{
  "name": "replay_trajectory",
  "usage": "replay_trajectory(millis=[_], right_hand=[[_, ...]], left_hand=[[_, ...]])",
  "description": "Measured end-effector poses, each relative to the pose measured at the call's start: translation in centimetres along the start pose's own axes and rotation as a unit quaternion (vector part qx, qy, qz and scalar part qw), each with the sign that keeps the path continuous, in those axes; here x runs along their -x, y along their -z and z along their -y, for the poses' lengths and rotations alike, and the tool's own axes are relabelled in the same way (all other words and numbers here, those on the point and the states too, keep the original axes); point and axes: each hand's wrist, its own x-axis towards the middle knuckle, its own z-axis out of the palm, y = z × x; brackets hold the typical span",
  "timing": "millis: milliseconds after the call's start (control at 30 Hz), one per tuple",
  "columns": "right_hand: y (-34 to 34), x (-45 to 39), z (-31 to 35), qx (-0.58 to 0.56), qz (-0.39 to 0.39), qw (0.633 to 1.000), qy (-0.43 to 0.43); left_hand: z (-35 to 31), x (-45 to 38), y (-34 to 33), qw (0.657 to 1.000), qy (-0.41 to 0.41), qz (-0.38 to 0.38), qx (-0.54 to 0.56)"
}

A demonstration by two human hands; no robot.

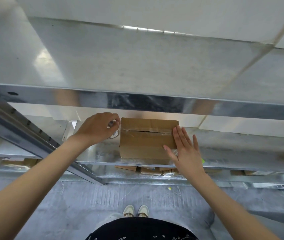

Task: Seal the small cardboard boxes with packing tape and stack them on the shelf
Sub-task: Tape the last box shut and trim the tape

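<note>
Cardboard box [148, 137] lies lengthwise along the shelf [101, 153] edge.

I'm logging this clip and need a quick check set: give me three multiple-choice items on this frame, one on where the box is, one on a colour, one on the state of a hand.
1. Where is the cardboard box?
A. On the floor by the shoes
B. On the metal shelf
C. Held in the air

2. What colour is the box?
A. Brown
B. White
C. Blue

3. How is the right hand?
A. Curled in a fist
B. Hanging at the person's side
C. Flat, fingers straight, against the box's right end

Answers: 1 B, the box rests on the shiny shelf surface. 2 A, plain brown cardboard with clear tape along the seam. 3 C, the fingers lie straight on the box edge, while the left hand grips the tape roll beside the box.
</note>
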Motion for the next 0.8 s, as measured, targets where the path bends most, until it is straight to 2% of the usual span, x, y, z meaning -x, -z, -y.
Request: replay_trajectory(millis=[200,300,533,600,733,800], right_hand=[[0.2,0.0,0.0,0.002,0.0,1.0,-0.001],[0.2,0.0,0.0,0.006,0.005,1.0,0.004],[0.9,-0.9,2.0,0.085,-0.011,0.996,0.009],[1.2,-1.6,3.9,0.077,-0.015,0.996,0.034],[0.9,-3.2,8.8,-0.007,0.047,0.995,0.092],[0.6,-3.7,11.4,-0.024,0.048,0.989,0.139]], left_hand=[[0.8,-0.2,-1.8,1.0,0.015,-0.013,-0.001],[1.0,0.0,-2.7,0.999,0.018,0.009,-0.031],[1.3,-0.5,-3.7,0.999,0.017,-0.011,-0.042],[1.2,-0.6,-3.7,0.998,0.003,-0.016,-0.057],[1.0,-0.7,-3.8,0.997,-0.002,-0.02,-0.072],[0.9,-0.8,-3.8,0.996,-0.001,-0.027,-0.08]])
